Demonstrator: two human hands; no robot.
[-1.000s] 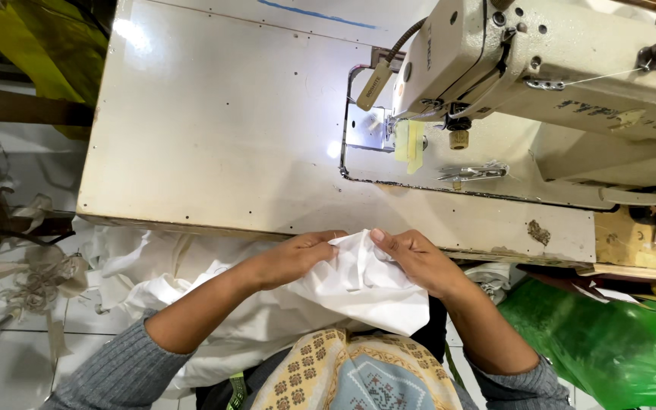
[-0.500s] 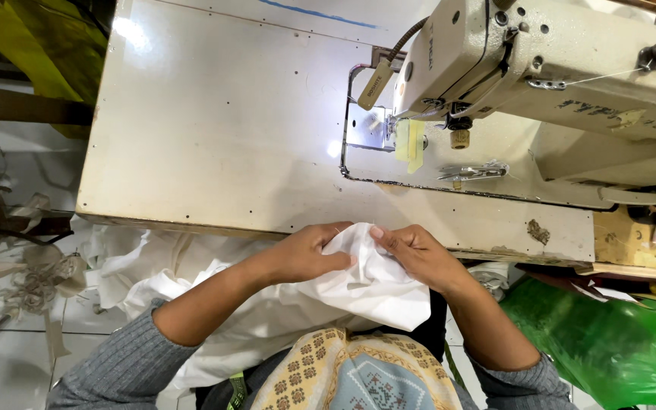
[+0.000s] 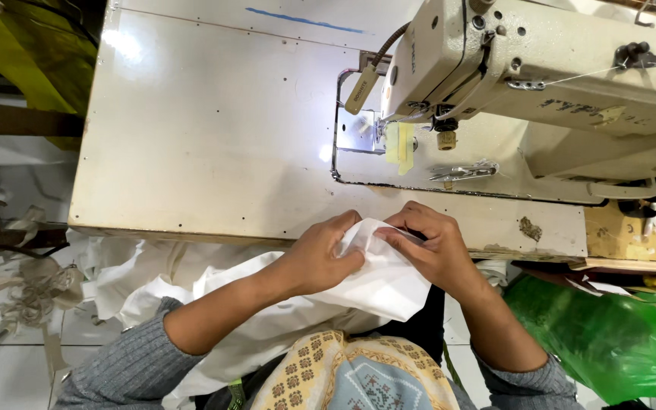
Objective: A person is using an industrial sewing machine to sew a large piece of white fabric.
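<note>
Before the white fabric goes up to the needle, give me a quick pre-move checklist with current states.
1. Left hand gripping white fabric: ok.
2. Right hand pinching the fabric edge: ok.
3. Table between hands and sewing machine free of obstacles: ok.
4. Metal snips lying on the machine bed near the needle path: not ok.
5. Needle threaded: cannot tell.

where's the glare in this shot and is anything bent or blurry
Head view: glare blooms on the cream tabletop at upper left, and a small lamp lights the metal plate under the needle. Table edges bow from wide-angle distortion. Both hands, left hand and right hand, and the white cloth look sharp.
</note>
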